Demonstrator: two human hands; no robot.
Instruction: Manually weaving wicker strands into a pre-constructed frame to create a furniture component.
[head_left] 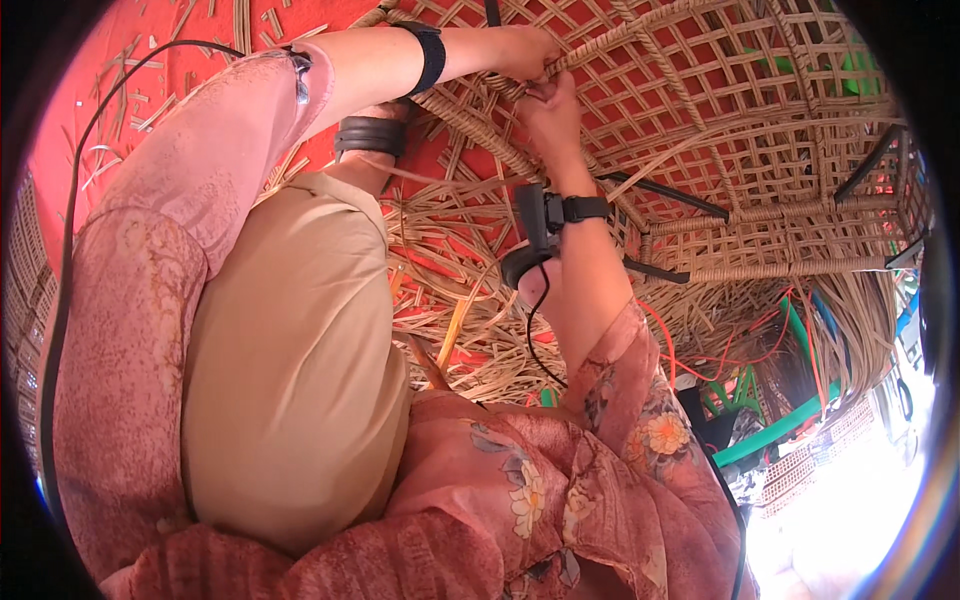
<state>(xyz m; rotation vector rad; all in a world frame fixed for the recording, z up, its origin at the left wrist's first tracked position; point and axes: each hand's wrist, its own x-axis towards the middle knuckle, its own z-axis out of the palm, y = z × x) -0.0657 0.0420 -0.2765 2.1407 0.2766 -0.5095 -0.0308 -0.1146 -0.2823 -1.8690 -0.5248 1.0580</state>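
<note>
A large openwork piece of woven cane (740, 130), with thick cane-wrapped ribs, fills the upper right. At the meeting of two wrapped ribs, my left hand (524, 52) is closed, its fingertips pressed to the weave. Just below it my right hand (552, 112) is closed too, with its fingers bent up toward the left fingertips, which nearly touch them. Whatever the fingers pinch is too small and hidden to make out. From the right, a long loose cane strip (720, 136) arcs across the weave toward my right wrist.
Cut cane strips (470, 325) litter the red ground sheet (350, 22). My bent knee in tan trousers (290, 350) rises at the left. Black bars (660, 192) cross the woven piece. A green curved tube (780, 435) and an orange cord (665, 335) lie at the right.
</note>
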